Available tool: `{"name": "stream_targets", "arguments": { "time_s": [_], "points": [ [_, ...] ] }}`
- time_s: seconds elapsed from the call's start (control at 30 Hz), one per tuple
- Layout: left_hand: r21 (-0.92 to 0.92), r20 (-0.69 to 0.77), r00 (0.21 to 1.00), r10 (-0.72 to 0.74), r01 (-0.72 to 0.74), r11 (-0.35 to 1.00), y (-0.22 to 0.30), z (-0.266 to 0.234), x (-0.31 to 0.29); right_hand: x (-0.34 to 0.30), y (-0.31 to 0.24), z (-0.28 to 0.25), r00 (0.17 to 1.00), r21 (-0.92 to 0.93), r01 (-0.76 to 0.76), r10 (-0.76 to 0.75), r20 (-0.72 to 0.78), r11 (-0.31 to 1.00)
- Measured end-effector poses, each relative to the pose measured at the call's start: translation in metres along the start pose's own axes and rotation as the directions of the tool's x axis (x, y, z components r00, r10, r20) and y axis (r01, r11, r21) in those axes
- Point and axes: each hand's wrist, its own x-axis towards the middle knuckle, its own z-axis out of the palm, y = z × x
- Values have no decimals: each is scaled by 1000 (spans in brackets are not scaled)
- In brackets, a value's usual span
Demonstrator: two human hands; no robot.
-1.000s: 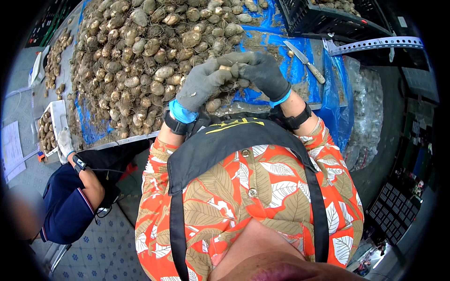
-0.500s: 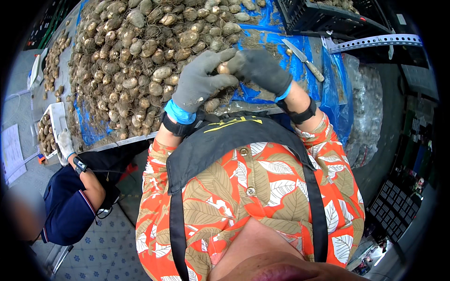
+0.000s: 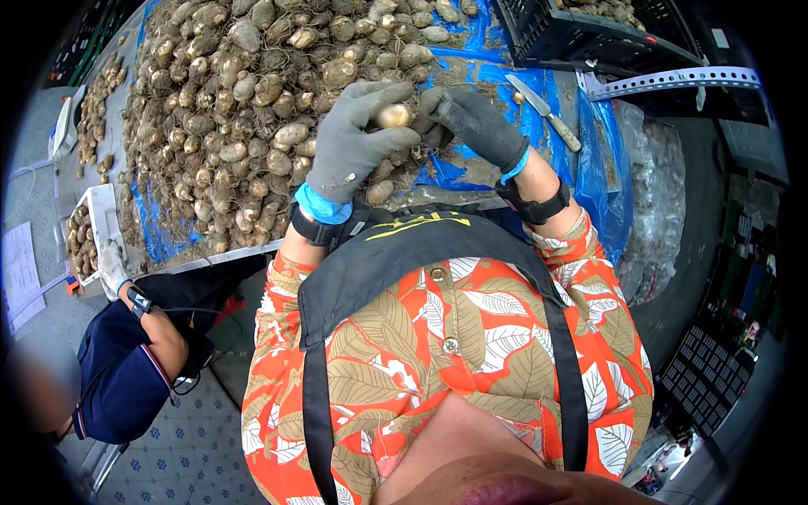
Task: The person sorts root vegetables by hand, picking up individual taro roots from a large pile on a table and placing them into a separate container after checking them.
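My left hand [image 3: 349,139], in a grey glove with a blue cuff, grips a small peeled-looking taro [image 3: 393,116] between thumb and fingers. Its pale, smooth end faces up. Close by on the right, my right hand [image 3: 475,126] wears a darker, soiled glove. Its fingers are curled together near the taro but apart from it, and anything inside them is hidden. Beneath and left of both hands spreads a big heap of brown, hairy-rooted taros [image 3: 227,126].
A knife [image 3: 551,118] lies on blue plastic sheeting [image 3: 560,84] to the right. Beyond it stands a black crate [image 3: 589,38] beside a perforated metal bar [image 3: 682,77]. At left, a co-worker's gloved hand [image 3: 112,265] touches a white tray [image 3: 103,215] of taros.
My hands have drawn apart slightly, the right one moving away from the taro. More of the taro now shows in my left hand. The co-worker's hand has shifted slightly.
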Motion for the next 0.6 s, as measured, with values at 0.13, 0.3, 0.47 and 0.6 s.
{"name": "stream_targets", "arguments": {
  "time_s": [0.13,0.3,0.47,0.6],
  "points": [
    [-68,15,1000,-19,20,997,-6,4,1,9,1,14,898,-612,380,-434,65,693],
    [-181,18,996,-88,89,979,0,-8,0,9,10,11,986,-268,-133,101,-132,954],
    [-321,-44,995,-94,75,944,-3,-2,-1,2,-52,18,998,-330,-61,53,-32,942],
    [-212,-131,989,-70,41,976,-1,6,2,4,-27,31,988,-572,-51,-45,-151,818]
  ]
}}
